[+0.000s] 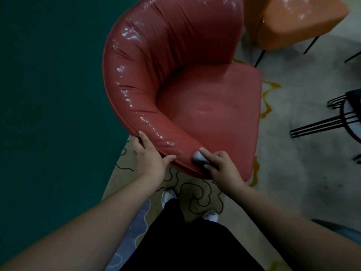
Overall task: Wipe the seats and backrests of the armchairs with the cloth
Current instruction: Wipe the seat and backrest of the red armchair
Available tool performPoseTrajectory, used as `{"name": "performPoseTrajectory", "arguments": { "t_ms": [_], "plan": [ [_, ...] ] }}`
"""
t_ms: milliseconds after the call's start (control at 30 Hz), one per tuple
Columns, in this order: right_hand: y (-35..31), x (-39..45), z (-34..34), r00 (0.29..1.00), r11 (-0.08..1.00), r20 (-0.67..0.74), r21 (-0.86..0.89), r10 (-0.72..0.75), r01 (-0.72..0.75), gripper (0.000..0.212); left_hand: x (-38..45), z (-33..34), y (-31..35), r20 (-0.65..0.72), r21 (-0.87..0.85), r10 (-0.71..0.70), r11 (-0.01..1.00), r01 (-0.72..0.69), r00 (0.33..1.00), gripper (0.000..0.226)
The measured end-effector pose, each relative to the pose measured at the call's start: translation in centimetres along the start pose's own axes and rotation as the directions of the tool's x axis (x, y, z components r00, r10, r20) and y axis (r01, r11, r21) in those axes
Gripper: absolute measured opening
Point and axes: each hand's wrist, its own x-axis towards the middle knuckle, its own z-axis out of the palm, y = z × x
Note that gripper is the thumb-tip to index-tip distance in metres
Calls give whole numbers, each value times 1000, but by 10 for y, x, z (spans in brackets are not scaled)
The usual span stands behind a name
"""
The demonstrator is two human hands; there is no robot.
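A glossy red armchair [195, 90] with a curved backrest stands right in front of me, its seat facing right. My left hand [150, 155] grips the outer rim of the backrest at its near end, thumb on top. My right hand [220, 167] presses a small bunched grey cloth [198, 156] against the near end of the backrest, where it meets the seat edge. Most of the cloth is hidden under my fingers.
An orange armchair [293, 18] on thin black legs stands behind the red one at top right. A black wire-frame piece of furniture [336, 118] sits at the right edge. A dark green wall [48, 85] fills the left. Patterned carpet [195, 194] and my feet are below.
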Motion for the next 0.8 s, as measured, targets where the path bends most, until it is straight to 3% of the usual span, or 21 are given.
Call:
{"name": "performPoseTrajectory", "arguments": {
  "t_ms": [200, 367, 567, 800],
  "plan": [
    [10, -21, -5, 997, 1000, -75, -29, -3, 1, 54, 0, -7, -2, 20, -25, 14, 1000, -13, 1000, 125],
    [-16, 0, 12, 985, 983, -23, -80, -170, 167, 48, 1, -8, -5, 8, -112, 20, 994, -19, 1000, 122],
    [12, -20, -12, 996, 988, -66, -147, -56, 45, 51, 12, -18, -12, -16, -162, 23, 986, -26, 1000, 123],
    [-34, 7, 13, 983, 976, 7, -123, -183, 182, 50, 13, -19, -15, -28, -158, 36, 987, -40, 999, 122]
  ]
}}
